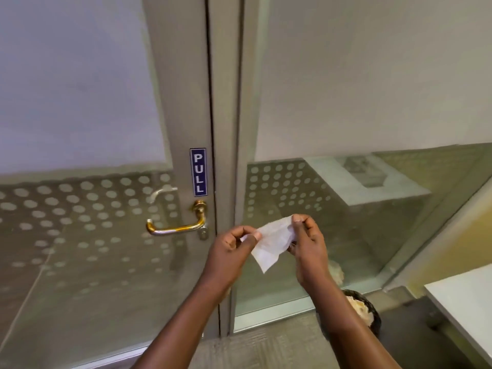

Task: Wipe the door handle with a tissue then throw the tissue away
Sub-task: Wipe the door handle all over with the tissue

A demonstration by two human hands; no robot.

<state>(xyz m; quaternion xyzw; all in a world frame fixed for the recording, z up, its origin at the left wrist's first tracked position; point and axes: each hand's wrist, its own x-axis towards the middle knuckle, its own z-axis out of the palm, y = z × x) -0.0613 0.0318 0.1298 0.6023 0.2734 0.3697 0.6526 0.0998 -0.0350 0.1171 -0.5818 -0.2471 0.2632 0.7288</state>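
A white tissue (273, 242) is stretched between both hands in front of the glass panel, right of the door frame. My left hand (231, 245) pinches its left corner and my right hand (308, 241) pinches its upper right edge. The brass lever door handle (175, 227) sits on the grey-framed glass door, to the left of my hands and a little higher, apart from the tissue. A dark round bin (363, 310) with crumpled paper inside stands on the floor at lower right, partly hidden by my right forearm.
A blue PULL sign (198, 172) is fixed above the handle. The door and side panel are frosted glass with dot patterns. A white tabletop edge (466, 304) juts in at lower right. Grey carpet (266, 347) covers the floor below.
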